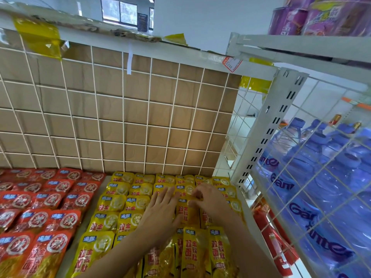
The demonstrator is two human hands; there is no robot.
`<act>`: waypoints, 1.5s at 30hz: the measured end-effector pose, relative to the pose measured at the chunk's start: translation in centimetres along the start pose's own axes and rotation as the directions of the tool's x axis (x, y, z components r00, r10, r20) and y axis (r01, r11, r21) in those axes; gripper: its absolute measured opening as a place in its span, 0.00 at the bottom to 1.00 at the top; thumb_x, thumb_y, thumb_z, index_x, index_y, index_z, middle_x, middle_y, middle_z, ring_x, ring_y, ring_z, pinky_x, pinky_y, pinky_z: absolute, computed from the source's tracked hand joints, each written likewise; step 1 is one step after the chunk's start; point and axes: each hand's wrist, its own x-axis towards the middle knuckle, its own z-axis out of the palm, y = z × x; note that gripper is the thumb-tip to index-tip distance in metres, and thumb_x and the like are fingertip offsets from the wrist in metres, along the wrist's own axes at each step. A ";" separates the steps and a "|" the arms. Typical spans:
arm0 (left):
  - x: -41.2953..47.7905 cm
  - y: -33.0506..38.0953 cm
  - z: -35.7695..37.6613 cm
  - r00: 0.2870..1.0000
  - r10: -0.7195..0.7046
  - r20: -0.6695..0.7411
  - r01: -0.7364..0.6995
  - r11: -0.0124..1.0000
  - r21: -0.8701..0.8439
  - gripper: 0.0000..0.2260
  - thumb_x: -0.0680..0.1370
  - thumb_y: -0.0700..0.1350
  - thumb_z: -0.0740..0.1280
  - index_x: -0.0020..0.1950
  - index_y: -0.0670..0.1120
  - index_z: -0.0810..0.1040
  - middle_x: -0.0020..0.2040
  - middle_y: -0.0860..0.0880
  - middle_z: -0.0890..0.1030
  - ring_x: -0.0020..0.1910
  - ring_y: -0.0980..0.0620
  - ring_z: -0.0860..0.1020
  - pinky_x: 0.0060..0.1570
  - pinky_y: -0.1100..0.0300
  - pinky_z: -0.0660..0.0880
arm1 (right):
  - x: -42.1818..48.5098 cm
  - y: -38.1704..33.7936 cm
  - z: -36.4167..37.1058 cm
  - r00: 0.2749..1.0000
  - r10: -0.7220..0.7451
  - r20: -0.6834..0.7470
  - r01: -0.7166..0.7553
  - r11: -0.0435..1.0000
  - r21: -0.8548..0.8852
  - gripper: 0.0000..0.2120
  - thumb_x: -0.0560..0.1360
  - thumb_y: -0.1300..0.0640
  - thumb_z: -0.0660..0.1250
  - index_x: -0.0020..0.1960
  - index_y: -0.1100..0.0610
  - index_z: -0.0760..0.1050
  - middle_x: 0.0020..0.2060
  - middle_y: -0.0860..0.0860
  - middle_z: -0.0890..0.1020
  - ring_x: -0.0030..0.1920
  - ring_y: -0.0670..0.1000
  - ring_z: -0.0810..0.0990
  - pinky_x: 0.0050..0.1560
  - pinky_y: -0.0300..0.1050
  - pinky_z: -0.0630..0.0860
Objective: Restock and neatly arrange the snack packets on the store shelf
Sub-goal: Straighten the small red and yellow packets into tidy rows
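A white wire grid (124, 109) backs the shelf (251, 216), with brown cardboard (160, 91) showing through its squares. Strips of yellow tape (38, 35) cling to the top rail, and a red-and-white price tag (231, 64) hangs at its right end. A slotted white upright (271, 125) closes the right side. Beyond it, behind more wire mesh, stand blue water bottles (313, 167), too tightly packed to count. Purple tubs (321, 15) sit on a higher shelf at the top right, at least two of them. Long red packs (269, 233) lie below the shelf's right edge.

Both forearms reach in from the lower edge and cover the middle of the yellow block, so the packets beneath them are hidden.

The yellow snack packets (96, 247) fill the right half of the shelf in overlapping rows. The back row shows six, and the leftmost column shows five from front to back. The red snack packets (50, 255) fill the left half in at least four columns; they run out of view at the left, so their number cannot be told. A narrow bare strip of shelf separates the two colours.

The left hand (160, 209) lies flat on the yellow packets, fingers straight and together, pointing toward the back. The right hand (208, 199) is just beside it, fingers curled, pinching the top edge of one yellow packet (185, 211) between the two hands.

Above the rail are a pale wall and a dark-framed window (120, 11).
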 end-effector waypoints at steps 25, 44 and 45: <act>-1.5 0.0 -1.2 0.980 0.199 0.013 -0.194 0.969 -0.153 0.27 0.74 0.63 0.49 0.67 0.54 0.69 0.67 0.56 0.67 0.67 0.56 0.62 0.70 0.55 0.58 | -2.7 -0.5 -1.6 0.978 0.054 -0.204 -0.023 0.988 0.152 0.02 0.74 0.53 0.68 0.46 0.51 0.77 0.34 0.38 0.73 0.35 0.38 0.71 0.34 0.28 0.67; -2.3 0.8 -1.9 0.948 0.258 0.189 -0.272 0.961 0.052 0.31 0.73 0.61 0.65 0.72 0.52 0.62 0.68 0.53 0.64 0.70 0.51 0.56 0.71 0.54 0.50 | -10.0 -1.7 -0.3 0.996 -0.025 0.085 0.021 0.999 0.050 0.13 0.70 0.54 0.71 0.50 0.49 0.69 0.48 0.44 0.72 0.48 0.44 0.71 0.46 0.31 0.67; -2.2 0.9 -1.9 0.947 0.256 0.191 -0.270 0.962 0.050 0.31 0.72 0.61 0.65 0.72 0.52 0.62 0.68 0.53 0.64 0.69 0.51 0.57 0.71 0.54 0.50 | -10.1 -1.5 -0.2 0.996 -0.018 0.087 0.009 0.995 0.102 0.13 0.70 0.56 0.70 0.47 0.46 0.68 0.47 0.43 0.73 0.48 0.43 0.72 0.45 0.30 0.67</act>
